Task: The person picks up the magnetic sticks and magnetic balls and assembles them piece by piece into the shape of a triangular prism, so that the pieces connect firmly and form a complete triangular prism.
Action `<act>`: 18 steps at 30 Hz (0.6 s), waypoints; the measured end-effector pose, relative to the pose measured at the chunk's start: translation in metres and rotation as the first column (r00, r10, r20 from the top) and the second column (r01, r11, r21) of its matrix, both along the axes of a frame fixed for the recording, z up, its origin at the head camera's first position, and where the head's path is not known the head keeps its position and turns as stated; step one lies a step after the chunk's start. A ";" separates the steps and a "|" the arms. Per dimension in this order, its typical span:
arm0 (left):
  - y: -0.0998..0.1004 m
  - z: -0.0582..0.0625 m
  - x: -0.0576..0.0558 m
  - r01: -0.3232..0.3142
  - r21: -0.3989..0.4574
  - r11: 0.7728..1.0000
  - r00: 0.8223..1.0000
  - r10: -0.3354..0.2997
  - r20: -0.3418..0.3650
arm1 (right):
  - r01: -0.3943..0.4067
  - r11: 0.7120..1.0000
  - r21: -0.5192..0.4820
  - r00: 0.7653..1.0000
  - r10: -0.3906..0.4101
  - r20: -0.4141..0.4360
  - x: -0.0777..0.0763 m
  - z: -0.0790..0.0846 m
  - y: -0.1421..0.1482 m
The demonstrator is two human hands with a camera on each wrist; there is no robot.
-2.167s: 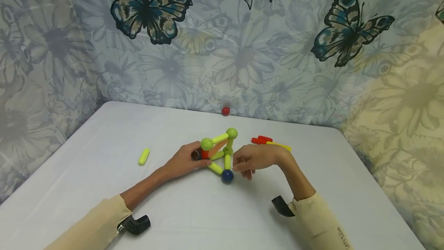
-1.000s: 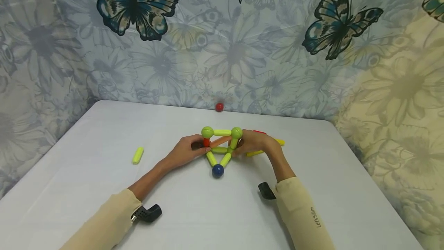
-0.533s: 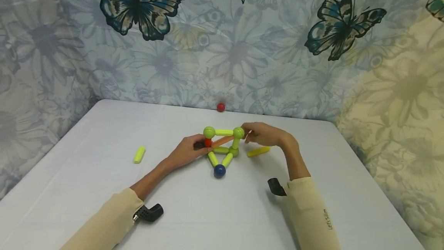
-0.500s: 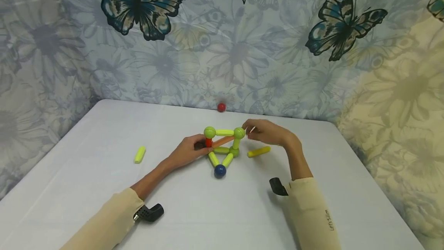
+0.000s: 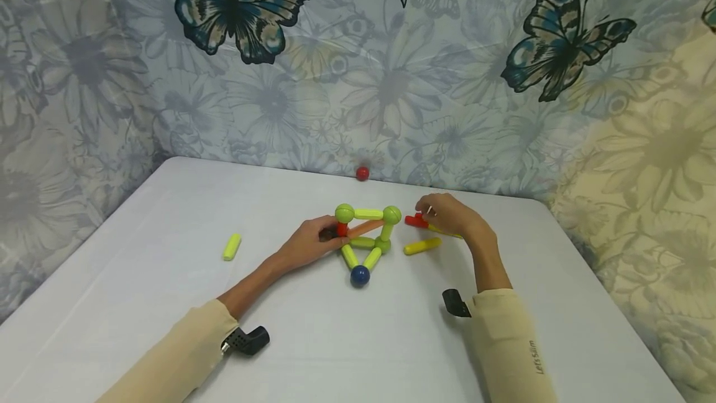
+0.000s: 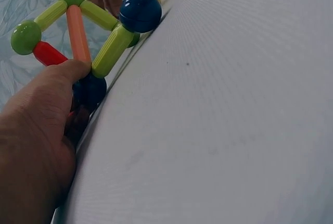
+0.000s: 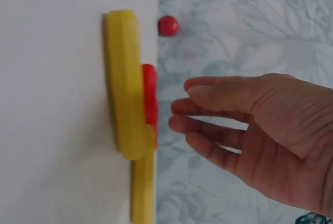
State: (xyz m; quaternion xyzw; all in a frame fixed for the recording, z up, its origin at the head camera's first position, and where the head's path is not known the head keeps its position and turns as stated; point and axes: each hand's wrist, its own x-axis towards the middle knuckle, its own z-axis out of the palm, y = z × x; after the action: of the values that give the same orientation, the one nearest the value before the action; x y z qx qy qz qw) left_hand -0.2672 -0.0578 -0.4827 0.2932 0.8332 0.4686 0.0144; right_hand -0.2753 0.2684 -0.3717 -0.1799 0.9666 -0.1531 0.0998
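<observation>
A frame of magnetic rods and balls (image 5: 363, 242) stands at mid-table: light green rods, one red rod, an orange diagonal rod (image 5: 365, 227), green balls and a dark blue ball (image 5: 360, 276) in front. My left hand (image 5: 304, 244) grips its left corner, thumb at the foot of the orange rod; in the left wrist view another dark blue ball (image 6: 92, 91) shows partly behind that hand. My right hand (image 5: 454, 215) hovers over the red rods (image 5: 416, 221); the right wrist view shows its fingers loosely bent with nothing between them.
A yellow rod (image 5: 422, 245) lies right of the frame, and a second yellow rod (image 7: 143, 193) lies beside the red ones. On the left is a loose light green rod (image 5: 232, 246). A red ball (image 5: 362, 173) sits at the table's back edge, against the patterned cloth (image 5: 391, 86).
My right hand has come off the frame's right side and moved right, over the red rods. Since the earliest frame, the frame has turned slightly; my left hand keeps hold of it.
</observation>
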 end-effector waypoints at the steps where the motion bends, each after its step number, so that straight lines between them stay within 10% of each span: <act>1: 0.000 0.000 0.000 -0.001 -0.001 1.000 1.000 0.001 0.001 | 0.011 1.000 0.029 1.000 -0.012 0.029 -0.003 -0.003 -0.002; 18: 0.000 0.001 0.000 -0.005 -0.017 1.000 1.000 0.005 0.007 | 0.053 0.973 0.226 0.998 -0.047 -0.032 -0.012 -0.029 -0.015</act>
State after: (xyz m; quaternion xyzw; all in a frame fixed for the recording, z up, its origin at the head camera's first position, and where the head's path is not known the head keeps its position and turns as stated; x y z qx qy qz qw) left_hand -0.2670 -0.0575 -0.4815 0.2892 0.8379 0.4625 0.0186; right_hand -0.2876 0.2529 -0.4010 -0.1451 0.9831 -0.0418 0.1030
